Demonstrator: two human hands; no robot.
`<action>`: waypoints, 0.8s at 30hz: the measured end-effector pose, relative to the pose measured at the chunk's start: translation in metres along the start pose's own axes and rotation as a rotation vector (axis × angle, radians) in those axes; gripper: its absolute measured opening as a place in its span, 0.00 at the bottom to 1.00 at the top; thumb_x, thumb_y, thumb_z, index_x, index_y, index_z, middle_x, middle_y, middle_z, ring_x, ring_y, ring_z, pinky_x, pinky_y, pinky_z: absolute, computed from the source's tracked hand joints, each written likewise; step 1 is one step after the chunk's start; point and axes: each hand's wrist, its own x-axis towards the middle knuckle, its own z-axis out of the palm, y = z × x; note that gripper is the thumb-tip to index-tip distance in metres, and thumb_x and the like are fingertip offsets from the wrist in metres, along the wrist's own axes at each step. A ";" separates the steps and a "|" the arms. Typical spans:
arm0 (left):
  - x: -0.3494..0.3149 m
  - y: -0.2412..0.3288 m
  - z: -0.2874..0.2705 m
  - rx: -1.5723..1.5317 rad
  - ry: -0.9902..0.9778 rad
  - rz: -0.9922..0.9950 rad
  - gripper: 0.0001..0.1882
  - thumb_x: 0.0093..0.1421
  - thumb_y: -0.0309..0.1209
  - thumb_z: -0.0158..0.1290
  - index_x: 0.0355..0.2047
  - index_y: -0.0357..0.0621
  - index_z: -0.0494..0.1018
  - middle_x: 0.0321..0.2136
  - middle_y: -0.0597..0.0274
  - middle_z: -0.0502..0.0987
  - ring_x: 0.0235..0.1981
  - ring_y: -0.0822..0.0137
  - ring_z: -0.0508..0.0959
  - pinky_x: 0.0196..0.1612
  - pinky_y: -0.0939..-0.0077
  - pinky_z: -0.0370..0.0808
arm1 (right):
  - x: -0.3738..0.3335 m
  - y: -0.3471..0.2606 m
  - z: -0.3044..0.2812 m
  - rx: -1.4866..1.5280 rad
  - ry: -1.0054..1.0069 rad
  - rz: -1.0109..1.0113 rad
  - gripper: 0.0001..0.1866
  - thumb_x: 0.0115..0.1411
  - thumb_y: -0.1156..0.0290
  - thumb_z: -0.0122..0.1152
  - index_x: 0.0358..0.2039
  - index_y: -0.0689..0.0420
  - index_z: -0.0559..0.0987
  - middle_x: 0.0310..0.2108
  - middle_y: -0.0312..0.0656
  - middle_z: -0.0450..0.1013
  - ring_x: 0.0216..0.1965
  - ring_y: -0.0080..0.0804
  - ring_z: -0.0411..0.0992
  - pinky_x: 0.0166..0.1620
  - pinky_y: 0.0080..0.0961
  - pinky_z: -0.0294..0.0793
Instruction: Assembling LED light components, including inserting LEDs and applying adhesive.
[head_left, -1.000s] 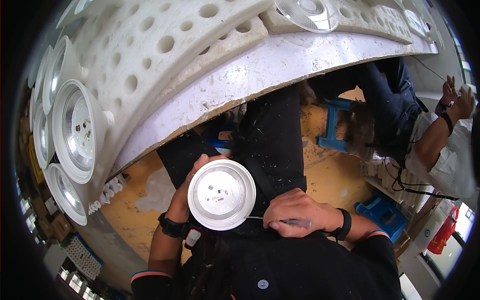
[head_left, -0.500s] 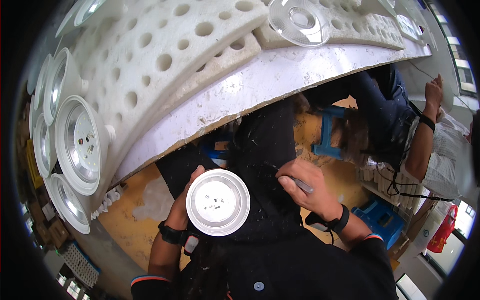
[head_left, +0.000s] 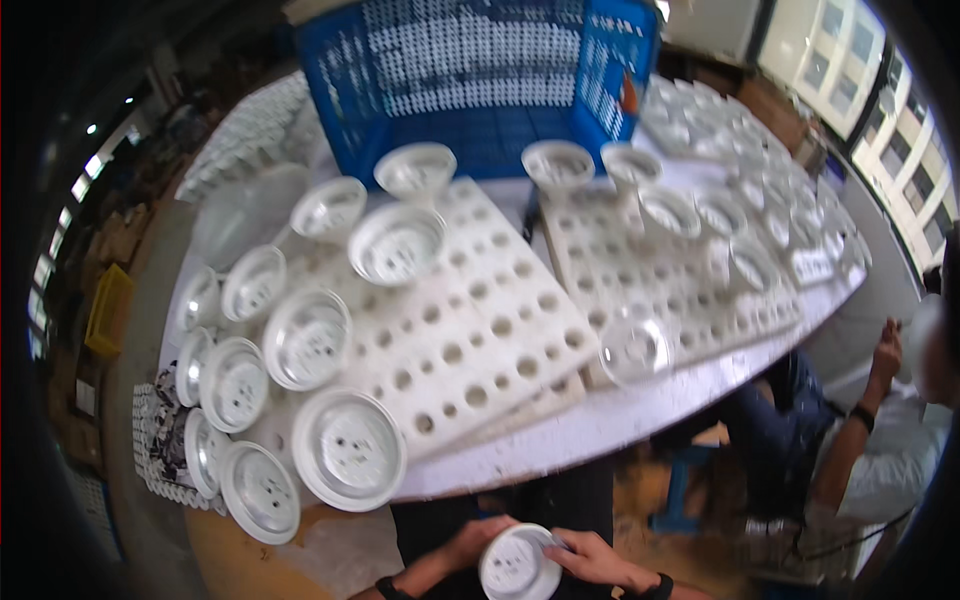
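In front of my lap, at the lower edge, is a round white LED lamp housing [head_left: 512, 572], its open face up and small dark parts on the board inside. My left hand [head_left: 478, 541] is closed on its left rim. Against the right rim, my right hand [head_left: 592, 558] has its fingers closed around a slim tool with a greyish handle; blur hides its tip. Beyond the hands, a similar lamp housing [head_left: 350, 450] stands at the near left corner of a white foam board [head_left: 470, 340] full of round holes.
More lamp housings line the board's left and far sides. A clear round lens [head_left: 634, 347] lies on a second foam board [head_left: 690, 275]. Behind stands a blue plastic crate [head_left: 345, 110]. A co-worker [head_left: 880, 450] sits at the right, beside the white table edge [head_left: 560, 455].
The view has lifted toward the table and crate. My right hand, earlier apart from the lamp housing with the slim tool, is now at its rim. The left hand still holds the housing.
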 end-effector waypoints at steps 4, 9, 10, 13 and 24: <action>-0.028 -0.045 0.012 0.700 -0.046 -0.261 0.24 0.63 0.49 0.46 0.52 0.48 0.71 0.58 0.58 0.66 0.64 0.56 0.58 0.65 0.50 0.51 | -0.015 -0.039 -0.049 0.328 0.156 0.028 0.14 0.62 0.66 0.58 0.44 0.59 0.78 0.31 0.30 0.74 0.31 0.15 0.69 0.35 0.19 0.70; -0.028 -0.097 0.004 0.669 -0.020 -0.221 0.20 0.63 0.47 0.48 0.52 0.55 0.73 0.48 0.59 0.74 0.55 0.59 0.69 0.62 0.44 0.52 | 0.019 -0.099 -0.113 0.600 0.341 -0.444 0.18 0.59 0.76 0.49 0.50 0.66 0.72 0.39 0.40 0.75 0.36 0.22 0.74 0.40 0.21 0.74; -0.024 -0.100 0.002 0.487 0.032 -0.235 0.19 0.63 0.45 0.48 0.51 0.55 0.73 0.42 0.59 0.78 0.49 0.61 0.75 0.60 0.45 0.55 | 0.018 -0.133 -0.114 0.500 0.377 -0.479 0.19 0.59 0.77 0.48 0.51 0.67 0.71 0.40 0.40 0.75 0.36 0.21 0.74 0.40 0.19 0.74; -0.020 -0.090 -0.008 0.128 0.214 -0.363 0.16 0.64 0.40 0.47 0.51 0.56 0.73 0.31 0.58 0.80 0.33 0.63 0.80 0.57 0.53 0.60 | 0.045 -0.194 -0.113 0.401 0.411 -0.479 0.17 0.59 0.75 0.49 0.48 0.66 0.73 0.35 0.35 0.74 0.31 0.18 0.72 0.33 0.15 0.71; -0.068 -0.035 -0.011 0.538 0.023 -0.147 0.22 0.63 0.45 0.49 0.54 0.51 0.71 0.57 0.52 0.68 0.63 0.52 0.60 0.64 0.41 0.46 | 0.121 -0.240 -0.091 -0.398 0.420 -0.368 0.18 0.58 0.68 0.53 0.45 0.66 0.74 0.21 0.45 0.74 0.22 0.26 0.72 0.27 0.28 0.71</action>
